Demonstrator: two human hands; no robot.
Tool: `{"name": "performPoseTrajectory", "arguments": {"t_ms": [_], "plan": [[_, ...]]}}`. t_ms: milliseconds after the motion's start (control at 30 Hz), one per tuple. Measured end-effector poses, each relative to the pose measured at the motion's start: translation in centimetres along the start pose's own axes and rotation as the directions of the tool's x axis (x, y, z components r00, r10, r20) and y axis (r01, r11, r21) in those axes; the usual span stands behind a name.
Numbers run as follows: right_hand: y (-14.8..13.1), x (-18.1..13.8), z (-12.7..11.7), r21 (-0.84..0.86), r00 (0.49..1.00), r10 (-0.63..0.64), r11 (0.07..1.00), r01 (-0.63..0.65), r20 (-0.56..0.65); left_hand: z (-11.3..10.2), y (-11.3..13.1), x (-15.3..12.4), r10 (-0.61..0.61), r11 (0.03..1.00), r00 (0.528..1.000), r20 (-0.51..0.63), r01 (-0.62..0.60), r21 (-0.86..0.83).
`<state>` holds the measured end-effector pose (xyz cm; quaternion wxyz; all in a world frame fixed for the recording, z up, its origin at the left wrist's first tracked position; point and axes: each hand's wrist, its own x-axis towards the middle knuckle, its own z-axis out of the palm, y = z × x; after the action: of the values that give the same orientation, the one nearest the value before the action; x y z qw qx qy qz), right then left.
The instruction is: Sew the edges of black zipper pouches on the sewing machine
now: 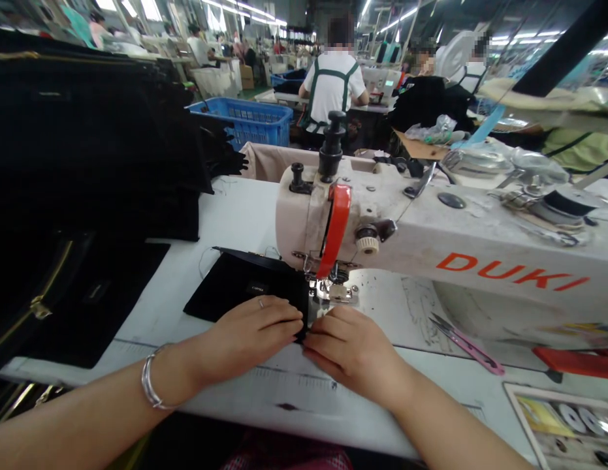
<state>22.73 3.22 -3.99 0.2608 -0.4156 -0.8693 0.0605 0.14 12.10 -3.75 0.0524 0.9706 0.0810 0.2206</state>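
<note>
A black fabric piece [235, 284] with a small label lies flat on the white table under the presser foot [332, 289] of a cream DUKI sewing machine [431, 241]. My left hand [249, 333] lies on the fabric's near edge, fingers pressed together, a ring on one finger and a silver bangle at the wrist. My right hand [350, 349] meets it just in front of the needle, its fingers curled and pinching the fabric's corner. Both hands touch each other at the fingertips.
Stacks of black pieces with gold zips [78, 196] fill the left of the table. Pink thread snips [467, 344] lie right of the needle plate. A blue basket [249, 121] stands behind. Other people work at machines in the background. A tray [563, 418] sits at bottom right.
</note>
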Motion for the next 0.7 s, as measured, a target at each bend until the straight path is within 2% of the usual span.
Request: {"name": "performPoseTrajectory", "arguments": {"t_ms": [133,333,500,700], "plan": [[-0.2,0.1,0.1,0.046,1.0,0.01,0.999,-0.009,-0.017,0.2,0.1,0.0,0.045,0.999,0.999,-0.024,-0.045,-0.006],[-0.5,0.5,0.1,0.073,1.0,0.021,0.997,-0.02,-0.015,0.9,-0.2,-0.1,0.061,0.998,0.995,0.075,-0.058,-0.034],[-0.1,0.6,0.2,0.052,0.996,0.085,0.995,-0.085,-0.002,1.0,-1.3,0.5,0.06,0.998,0.989,0.138,-0.063,0.012],[0.2,0.4,0.2,0.034,0.995,0.097,0.995,-0.096,-0.025,0.9,-2.2,1.1,0.091,0.996,0.995,0.046,-0.09,-0.009]]}}
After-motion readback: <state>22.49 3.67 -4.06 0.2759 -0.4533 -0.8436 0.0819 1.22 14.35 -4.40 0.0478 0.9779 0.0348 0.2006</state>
